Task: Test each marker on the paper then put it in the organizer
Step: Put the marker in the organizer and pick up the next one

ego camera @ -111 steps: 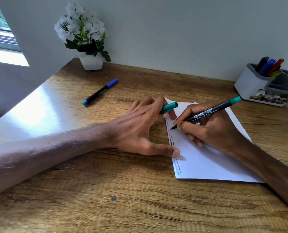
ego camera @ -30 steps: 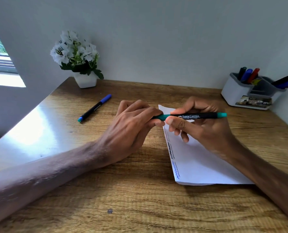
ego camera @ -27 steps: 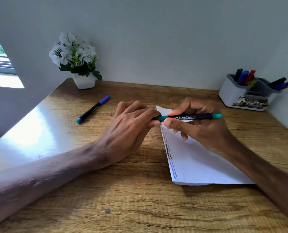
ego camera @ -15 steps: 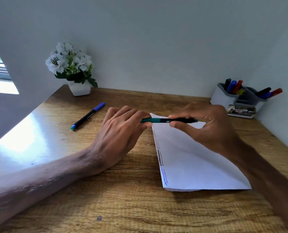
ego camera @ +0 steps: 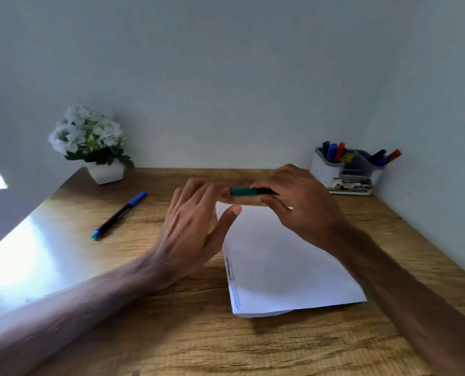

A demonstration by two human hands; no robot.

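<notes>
My right hand (ego camera: 304, 210) grips a black marker with a teal cap (ego camera: 243, 191) and holds it level above the far edge of the white paper (ego camera: 280, 267). The cap sits on the marker's left end. My left hand (ego camera: 190, 234) hovers beside it, fingers straight, their tips at the cap's end and the thumb spread apart below. Small scribble marks run along the paper's left edge. The white and grey organizer (ego camera: 323, 169) stands in the back right corner and holds several markers.
A blue-capped black marker (ego camera: 120, 214) lies on the wooden desk to the left of my hands. A white pot of white flowers (ego camera: 105, 172) stands at the back left. Walls close the desk at the back and the right.
The cap went onto the marker's tip. My left hand then let go and spread its fingers, while my right hand lifted the marker a little toward the back. The view tilted up.
</notes>
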